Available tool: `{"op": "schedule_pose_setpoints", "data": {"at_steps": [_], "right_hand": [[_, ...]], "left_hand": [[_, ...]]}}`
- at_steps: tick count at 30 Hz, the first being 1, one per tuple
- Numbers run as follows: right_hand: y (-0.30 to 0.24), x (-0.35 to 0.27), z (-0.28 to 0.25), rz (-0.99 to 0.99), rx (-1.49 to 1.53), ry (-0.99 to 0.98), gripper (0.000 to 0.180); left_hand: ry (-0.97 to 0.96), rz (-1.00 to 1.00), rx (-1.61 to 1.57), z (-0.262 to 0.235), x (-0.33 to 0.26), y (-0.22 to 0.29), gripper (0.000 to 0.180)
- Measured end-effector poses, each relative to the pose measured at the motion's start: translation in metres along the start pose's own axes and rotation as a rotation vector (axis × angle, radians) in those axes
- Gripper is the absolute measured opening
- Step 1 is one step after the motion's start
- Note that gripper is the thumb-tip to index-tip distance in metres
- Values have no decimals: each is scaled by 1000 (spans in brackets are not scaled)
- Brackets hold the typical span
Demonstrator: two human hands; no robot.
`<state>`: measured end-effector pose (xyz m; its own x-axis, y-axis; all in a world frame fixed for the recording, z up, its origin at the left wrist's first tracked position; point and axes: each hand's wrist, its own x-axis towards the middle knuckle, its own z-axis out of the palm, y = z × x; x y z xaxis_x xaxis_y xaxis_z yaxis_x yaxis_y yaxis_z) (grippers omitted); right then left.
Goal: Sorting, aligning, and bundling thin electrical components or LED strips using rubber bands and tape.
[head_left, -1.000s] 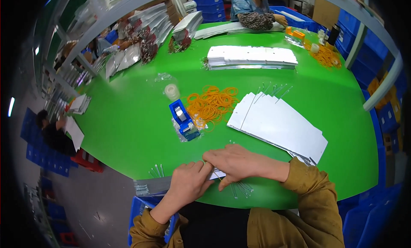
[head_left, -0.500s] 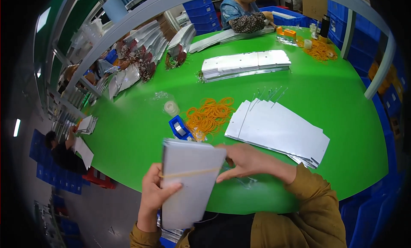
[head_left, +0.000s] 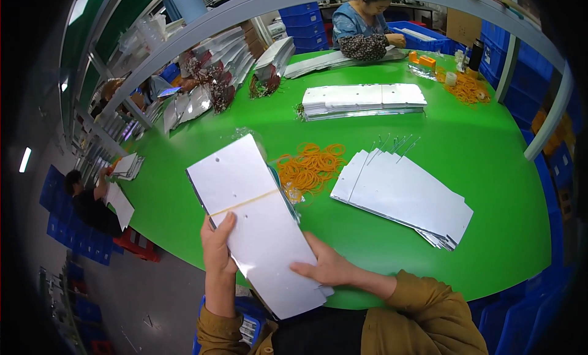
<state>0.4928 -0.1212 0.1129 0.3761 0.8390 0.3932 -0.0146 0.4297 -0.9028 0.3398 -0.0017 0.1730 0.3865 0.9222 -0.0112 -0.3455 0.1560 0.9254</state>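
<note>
- Our left hand [head_left: 218, 245] is clamped on the left edge of a stack of white panels [head_left: 263, 248]: thumb flat on the top face, the other fingers tucked underneath, mostly hidden.
- Our right hand [head_left: 326, 266] is closed on the same stack from the right, thumb over the face near its lower end, fingers behind the edge (a little blurred).
- The stack is held tilted in front of us, its upper end leaning left, over the near side of the green worktop [head_left: 502, 226]. A thin yellow band [head_left: 252, 202] runs across it, just above our left thumb.
- Just right of the stack's upper half lies a loose heap of orange rubber bands [head_left: 311, 171].
- Farther right we see a fanned pile of white panels [head_left: 404, 192], with thin wires [head_left: 392, 153] sticking out along its far edge.
- Beyond the heap, a long neat pile [head_left: 361, 101] lies crosswise.
- The held stack stands in our way: it covers part of the worktop and most of a teal thing [head_left: 288, 199] peeking past its right edge, too hidden for us to name.
- Across from us a co-worker [head_left: 352, 27] sits beside a blue bin [head_left: 429, 41], and an orange dispenser [head_left: 422, 61] stands nearby.
</note>
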Motion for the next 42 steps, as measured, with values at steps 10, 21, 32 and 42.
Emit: {"op": "schedule_pose_setpoints", "data": {"at_steps": [10, 21, 32, 42], "right_hand": [[-1, 16, -17, 523, 350, -221, 40], [27, -9, 18, 251, 44, -190, 36], [0, 46, 20, -626, -921, 2, 22], [-6, 16, 9, -267, -593, -574, 11]], "left_hand": [[-164, 585, 529, -43, -15, 10, 60], [-108, 2, 30, -37, 4, -23, 58], [-177, 102, 126, -11, -23, -29, 64], [-100, 46, 153, -20, -24, -22, 61]]}}
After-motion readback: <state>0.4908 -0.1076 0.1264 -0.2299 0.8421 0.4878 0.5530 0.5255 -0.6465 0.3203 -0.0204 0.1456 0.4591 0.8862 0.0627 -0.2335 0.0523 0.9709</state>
